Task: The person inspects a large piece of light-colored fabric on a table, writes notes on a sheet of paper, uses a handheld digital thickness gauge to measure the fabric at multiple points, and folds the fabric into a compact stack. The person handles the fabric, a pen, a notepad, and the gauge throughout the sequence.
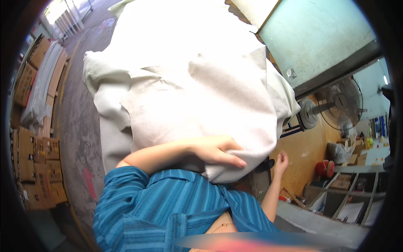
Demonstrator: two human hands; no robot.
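A large heap of white, leather-like hides (pixel 168 101) fills the middle of the view, its surface creased and its edges uneven. Across the near part of the top hide lies my left hand (pixel 216 152), thumb and forefinger apart. Just below that hand, a corner of the hide hangs over the near edge, close to my striped blue shirt. My right hand (pixel 281 164) is off to the right of the heap, apart from it, with curled fingers. Whether anything small is in that hand I cannot make out.
Stacked cardboard boxes (pixel 44 153) line the left side, beyond a grey floor (pixel 79 113). A pale green panel (pixel 312 38) stands at the far right, with a fan (pixel 340 102) below it. Divided grey trays (pixel 350 193) and a red container (pixel 325 168) are at the right.
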